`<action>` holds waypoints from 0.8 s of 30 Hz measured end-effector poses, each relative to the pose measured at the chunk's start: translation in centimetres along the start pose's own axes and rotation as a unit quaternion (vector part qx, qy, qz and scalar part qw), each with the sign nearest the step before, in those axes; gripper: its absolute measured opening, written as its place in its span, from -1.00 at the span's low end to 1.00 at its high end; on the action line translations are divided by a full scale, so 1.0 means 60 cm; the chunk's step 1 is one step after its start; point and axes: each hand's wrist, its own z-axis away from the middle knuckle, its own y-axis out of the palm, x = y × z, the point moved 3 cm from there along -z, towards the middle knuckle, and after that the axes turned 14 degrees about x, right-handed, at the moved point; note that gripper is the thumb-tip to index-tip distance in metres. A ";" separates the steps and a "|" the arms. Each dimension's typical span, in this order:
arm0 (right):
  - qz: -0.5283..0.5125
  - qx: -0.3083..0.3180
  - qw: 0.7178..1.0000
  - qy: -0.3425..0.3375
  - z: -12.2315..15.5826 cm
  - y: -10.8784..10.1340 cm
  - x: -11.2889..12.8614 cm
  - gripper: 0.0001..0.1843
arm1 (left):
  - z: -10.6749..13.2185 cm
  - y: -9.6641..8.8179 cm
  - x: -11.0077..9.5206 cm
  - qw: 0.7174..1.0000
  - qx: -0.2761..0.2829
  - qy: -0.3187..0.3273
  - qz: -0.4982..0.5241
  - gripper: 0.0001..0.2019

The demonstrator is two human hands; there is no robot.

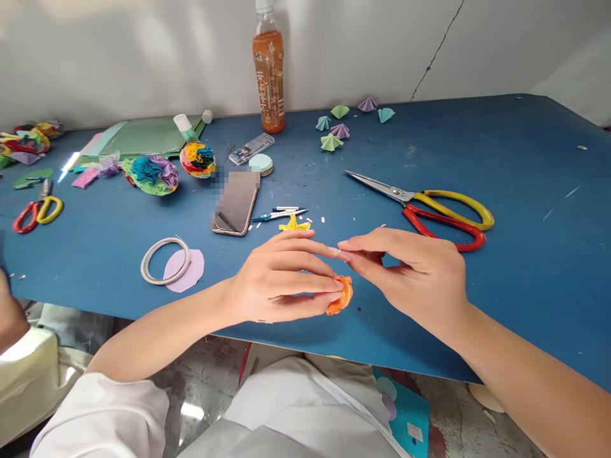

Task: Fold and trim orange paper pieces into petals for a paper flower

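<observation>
My left hand (291, 275) is closed, its lower fingers pinching an orange ruffled paper piece (342, 296) above the front of the table. One of its fingertips meets my right hand (414, 270), whose thumb and index finger press together on a tiny white scrap (338, 252). That scrap looks like a bit of tape backing, partly hidden by the fingertips. Just beyond my left hand lies a yellow folded paper piece (294, 222). Large scissors (405, 197) with red and yellow handles rest open beyond my right hand.
On the blue table (534, 267) lie a tape roll (143, 262) on a lilac paper disc (193, 270), a phone (235, 205), pens (279, 215) and paper flowers (151, 175). Behind stand a drink bottle (268, 76) and folded paper pieces (340, 131). Another person's hand (10, 315) shows at left.
</observation>
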 end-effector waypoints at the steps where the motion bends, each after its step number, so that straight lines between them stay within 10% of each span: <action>1: -0.008 0.009 1.000 -0.010 -0.001 0.001 0.001 -0.89 | 0.000 -0.001 0.000 1.000 0.001 0.001 0.002 -0.96; 16: 0.019 0.013 0.998 0.056 0.005 -0.008 0.008 -0.83 | 0.003 -0.005 0.009 0.994 -0.034 -0.097 -0.025 -0.93; 24: -0.082 0.123 0.986 0.072 -0.002 0.003 0.009 -0.82 | 0.004 -0.002 0.016 0.995 -0.010 -0.099 0.001 -0.97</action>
